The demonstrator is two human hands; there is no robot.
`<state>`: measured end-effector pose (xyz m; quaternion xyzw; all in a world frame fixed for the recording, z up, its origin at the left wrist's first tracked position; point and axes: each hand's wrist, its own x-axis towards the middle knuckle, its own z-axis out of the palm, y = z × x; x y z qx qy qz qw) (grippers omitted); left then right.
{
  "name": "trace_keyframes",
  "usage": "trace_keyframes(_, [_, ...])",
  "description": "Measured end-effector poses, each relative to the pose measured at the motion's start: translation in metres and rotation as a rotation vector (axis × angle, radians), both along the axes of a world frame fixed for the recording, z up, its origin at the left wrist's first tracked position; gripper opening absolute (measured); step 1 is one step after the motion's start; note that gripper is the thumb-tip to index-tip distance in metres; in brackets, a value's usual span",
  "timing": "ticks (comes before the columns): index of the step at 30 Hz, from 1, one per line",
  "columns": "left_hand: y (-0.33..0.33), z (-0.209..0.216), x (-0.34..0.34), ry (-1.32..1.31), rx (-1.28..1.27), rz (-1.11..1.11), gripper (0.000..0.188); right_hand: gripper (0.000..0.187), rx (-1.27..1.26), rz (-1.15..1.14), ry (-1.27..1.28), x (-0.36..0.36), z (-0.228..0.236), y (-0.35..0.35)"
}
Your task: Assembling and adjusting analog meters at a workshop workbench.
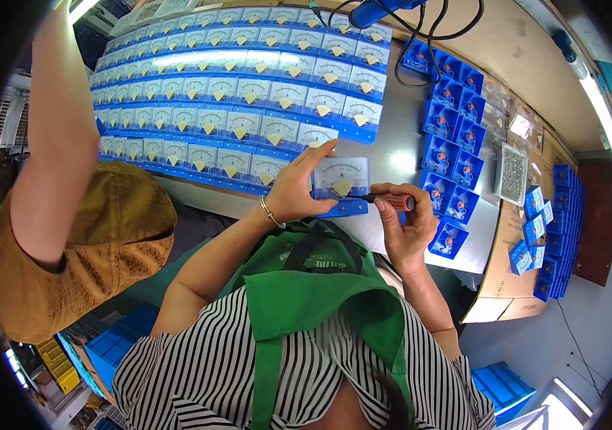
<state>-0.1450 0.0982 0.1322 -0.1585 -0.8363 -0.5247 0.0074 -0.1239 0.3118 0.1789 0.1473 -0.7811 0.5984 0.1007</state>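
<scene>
An analog panel meter (pixel 342 172) with a clear front, a pale yellow fan-shaped piece and a blue base lies at the table's front edge. My left hand (pixel 299 188) grips it along its left side, thumb at the lower edge and fingers at the top corner. A screwdriver (pixel 396 201) with a red and black handle is closed in my right hand (pixel 412 233). Its dark shaft points left, and the tip meets the meter's front beside the yellow piece. Whether a screw sits under the tip is too small to tell.
Rows of similar meters (pixel 248 89) fill the table's left side. Open blue housings (pixel 440 154) stand in columns at right, near a tray of small metal parts (pixel 512 175). More meters (pixel 533 229) sit on cardboard (pixel 514 287). Cables (pixel 431 36) hang above; a co-worker's arm (pixel 62 143) is at left.
</scene>
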Motion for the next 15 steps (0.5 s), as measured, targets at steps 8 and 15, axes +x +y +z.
trace_keyframes(8, [0.003,0.0,-0.002,-0.012,-0.015,-0.013,0.089,0.031,0.023,-0.033,-0.007,-0.001,-0.004,0.002])
trace_keyframes(15, [0.002,-0.016,-0.015,-0.019,-0.044,-0.053,0.088,0.01,-0.733,-0.084,-0.332,-0.024,-0.005,0.015])
